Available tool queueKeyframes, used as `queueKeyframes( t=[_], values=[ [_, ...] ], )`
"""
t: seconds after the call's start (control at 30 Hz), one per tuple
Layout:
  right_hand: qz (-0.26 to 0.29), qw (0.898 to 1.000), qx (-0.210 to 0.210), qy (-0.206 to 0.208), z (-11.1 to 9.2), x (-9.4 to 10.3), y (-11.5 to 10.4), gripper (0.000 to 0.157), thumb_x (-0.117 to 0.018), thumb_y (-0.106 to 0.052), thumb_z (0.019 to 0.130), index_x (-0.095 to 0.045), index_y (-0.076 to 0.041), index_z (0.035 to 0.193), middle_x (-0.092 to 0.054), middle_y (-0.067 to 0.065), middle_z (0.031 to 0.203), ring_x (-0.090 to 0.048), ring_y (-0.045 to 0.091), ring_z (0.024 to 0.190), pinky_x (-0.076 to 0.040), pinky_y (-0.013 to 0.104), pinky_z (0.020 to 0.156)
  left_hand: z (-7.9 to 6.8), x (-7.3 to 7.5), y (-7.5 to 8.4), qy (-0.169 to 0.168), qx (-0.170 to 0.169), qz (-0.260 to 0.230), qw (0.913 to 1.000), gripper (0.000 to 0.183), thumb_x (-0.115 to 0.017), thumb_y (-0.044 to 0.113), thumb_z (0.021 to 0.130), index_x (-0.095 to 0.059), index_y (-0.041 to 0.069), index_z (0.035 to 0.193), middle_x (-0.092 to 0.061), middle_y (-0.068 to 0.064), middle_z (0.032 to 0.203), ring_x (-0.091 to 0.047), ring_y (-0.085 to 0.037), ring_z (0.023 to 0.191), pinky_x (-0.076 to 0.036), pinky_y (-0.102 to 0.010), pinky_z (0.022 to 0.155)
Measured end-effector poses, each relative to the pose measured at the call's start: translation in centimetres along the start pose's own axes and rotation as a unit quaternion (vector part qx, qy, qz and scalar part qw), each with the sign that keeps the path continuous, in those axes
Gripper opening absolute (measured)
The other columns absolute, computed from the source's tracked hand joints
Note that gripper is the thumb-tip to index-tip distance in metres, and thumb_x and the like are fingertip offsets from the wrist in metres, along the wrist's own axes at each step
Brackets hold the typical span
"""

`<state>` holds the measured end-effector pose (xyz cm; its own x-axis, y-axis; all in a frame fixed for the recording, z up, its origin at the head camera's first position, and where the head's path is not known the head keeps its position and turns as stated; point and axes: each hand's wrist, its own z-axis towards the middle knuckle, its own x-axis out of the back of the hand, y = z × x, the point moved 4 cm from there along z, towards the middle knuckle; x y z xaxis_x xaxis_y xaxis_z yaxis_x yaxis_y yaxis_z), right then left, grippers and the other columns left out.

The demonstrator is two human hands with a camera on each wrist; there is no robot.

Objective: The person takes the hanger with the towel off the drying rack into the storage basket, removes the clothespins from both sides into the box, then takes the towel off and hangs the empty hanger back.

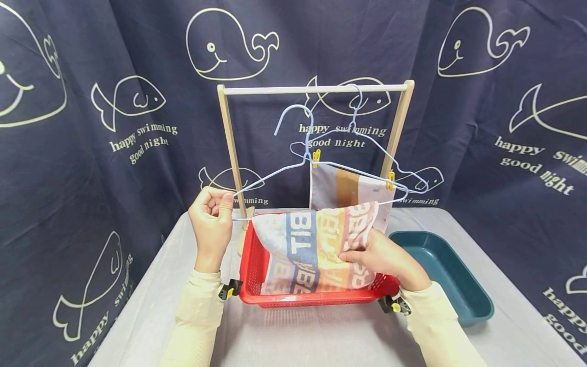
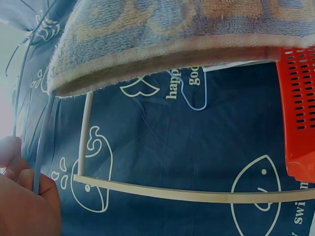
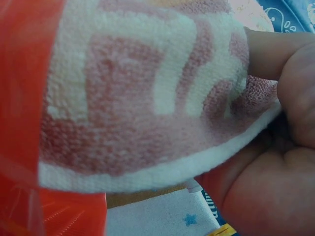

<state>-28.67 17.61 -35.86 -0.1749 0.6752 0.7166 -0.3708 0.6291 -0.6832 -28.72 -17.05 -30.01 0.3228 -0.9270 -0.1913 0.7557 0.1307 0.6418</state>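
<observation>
My left hand [image 1: 212, 224] grips the left end of a light blue hanger [image 1: 279, 172], its hook pointing up. Over the hanger's lower bar drapes a terry towel [image 1: 300, 250] with blue, yellow and pink lettered stripes, hanging down into a red basket [image 1: 321, 297]. My right hand [image 1: 385, 257] pinches the towel near its right edge, thumb in front and fingers behind the cloth. In the right wrist view the towel's pink part [image 3: 123, 98] and white hem lie between thumb and fingers. The left wrist view shows the left hand [image 2: 29, 196] around the hanger's wire.
Behind stands a wooden rack [image 1: 293, 90] with a white rail. A second blue hanger [image 1: 356, 102] hangs from it, bearing a striped cloth [image 1: 348, 186] held by yellow clips [image 1: 316, 158]. A dark teal tray [image 1: 472, 285] sits at the right on the pale tabletop [image 1: 174, 285].
</observation>
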Motion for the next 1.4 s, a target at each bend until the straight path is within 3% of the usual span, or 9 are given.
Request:
queueKeyframes(
  t=[0.27, 0.83, 1.17, 1.4],
  values=[
    [0.001, 1.0, -0.001, -0.002, 0.0, 0.0, 0.1, 0.032, -0.085, -0.022, 0.086, -0.075, -0.004, 0.11, -0.076, -0.001, 0.091, -0.066, 0.013, 0.081, -0.055, 0.03, 0.077, 0.0, 0.1, 0.1, 0.002, -0.002, 0.003, 1.0, 0.01, -0.067, -0.004, 0.093, -0.064, -0.012, 0.088, -0.056, 0.005, 0.062, -0.039, -0.004, 0.051, -0.03, -0.016, 0.046],
    [-0.009, 1.0, -0.017, -0.006, -0.2, 0.0, 0.1, 0.036, -0.085, -0.026, 0.085, -0.075, -0.005, 0.112, -0.075, -0.001, 0.093, -0.066, 0.013, 0.083, -0.055, 0.035, 0.08, 0.1, 0.1, 0.1, -0.005, -0.001, 0.004, 1.0, 0.008, -0.067, -0.005, 0.093, -0.065, -0.011, 0.088, -0.054, 0.006, 0.061, -0.039, -0.004, 0.051, -0.03, -0.016, 0.046],
    [0.034, 0.998, -0.047, -0.017, -0.3, 0.7, 0.6, 0.046, -0.086, -0.033, 0.085, -0.07, -0.006, 0.118, -0.075, 0.0, 0.099, -0.069, 0.015, 0.089, -0.056, 0.036, 0.087, 0.0, 0.1, 0.2, -0.009, 0.001, 0.01, 0.9999, 0.007, -0.067, -0.005, 0.092, -0.066, -0.01, 0.087, -0.052, 0.005, 0.06, -0.038, -0.004, 0.051, -0.029, -0.016, 0.046],
    [0.094, 0.994, -0.045, -0.029, -0.3, 0.9, 1.1, 0.048, -0.083, -0.026, 0.088, -0.063, -0.006, 0.126, -0.074, 0.002, 0.107, -0.07, 0.014, 0.093, -0.055, 0.024, 0.086, 0.0, 0.2, 0.3, -0.011, 0.002, 0.008, 0.9999, 0.008, -0.067, -0.005, 0.092, -0.065, -0.011, 0.087, -0.05, 0.006, 0.059, -0.037, -0.003, 0.051, -0.028, -0.016, 0.046]
  ],
)
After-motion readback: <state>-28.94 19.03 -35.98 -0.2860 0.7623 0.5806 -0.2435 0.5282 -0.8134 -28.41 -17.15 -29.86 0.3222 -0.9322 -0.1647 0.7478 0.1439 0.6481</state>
